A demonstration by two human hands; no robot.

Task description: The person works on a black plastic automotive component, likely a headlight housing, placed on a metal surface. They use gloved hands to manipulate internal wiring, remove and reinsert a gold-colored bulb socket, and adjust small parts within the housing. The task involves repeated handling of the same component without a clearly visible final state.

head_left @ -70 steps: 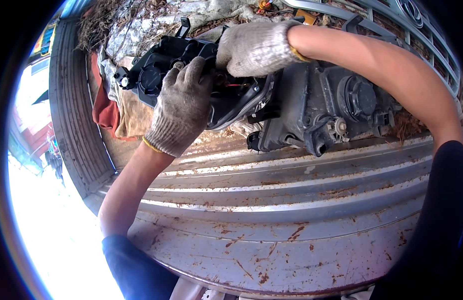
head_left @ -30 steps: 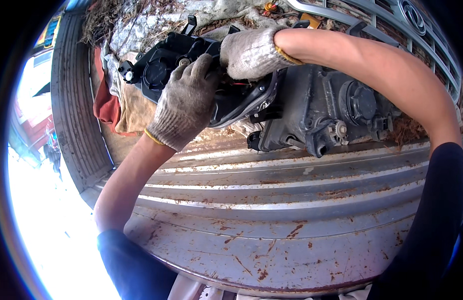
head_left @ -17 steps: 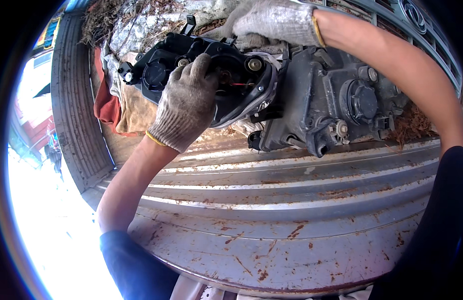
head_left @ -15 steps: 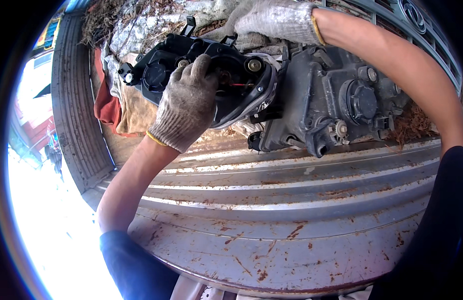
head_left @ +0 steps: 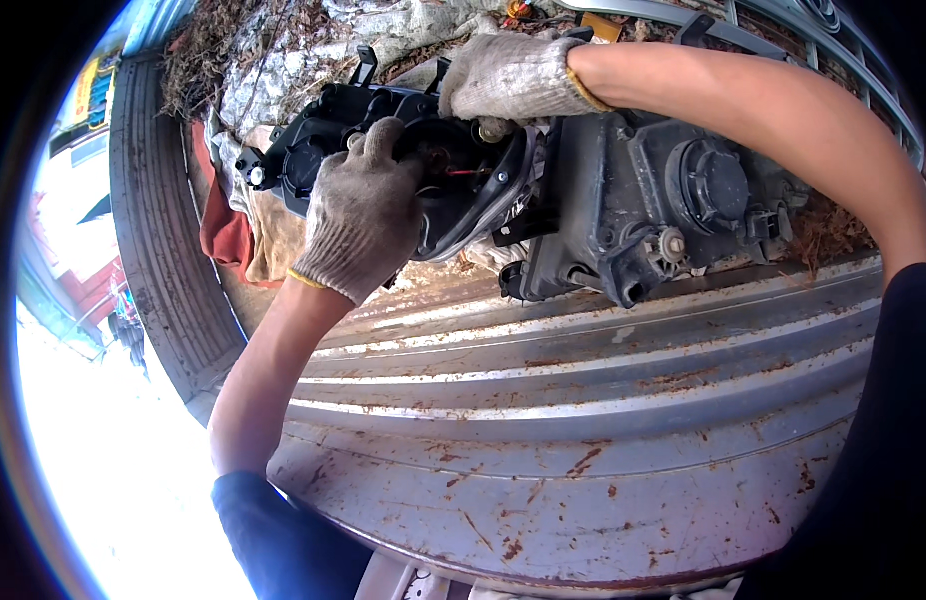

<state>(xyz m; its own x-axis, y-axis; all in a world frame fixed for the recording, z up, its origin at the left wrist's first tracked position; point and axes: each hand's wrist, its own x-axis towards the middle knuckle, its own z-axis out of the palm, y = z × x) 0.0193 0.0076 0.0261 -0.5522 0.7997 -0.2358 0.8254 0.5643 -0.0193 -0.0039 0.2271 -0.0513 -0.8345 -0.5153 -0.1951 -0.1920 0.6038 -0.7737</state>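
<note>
A black headlight housing point(head_left: 451, 222), its back facing up, lies at the far side of the ridged metal surface. Inside its round opening shows a short red wire point(head_left: 465, 172). My left hand point(head_left: 361, 205), in a grey knit glove, is closed over the near edge of the housing, fingers curled beside that opening. My right hand point(head_left: 508, 78), gloved too, bends over the far rim near a round fitting point(head_left: 494, 129); some of its fingers are hidden. Close on the right rests a second, dusty headlight point(head_left: 593, 200) with a round back cap point(head_left: 713, 186).
Rust-marked ridged metal point(head_left: 543, 470) runs toward me, with a raised side wall point(head_left: 168, 200) on the left. Red cloth point(head_left: 226, 243) and tan cloth lie by the housing. Dry plant litter point(head_left: 223, 55) covers the far left. A grey grille point(head_left: 823, 85) stands at the far right.
My right hand has come nearer and down from beyond the housing onto its far rim. The left hand keeps its hold, and the view has shifted slightly.
</note>
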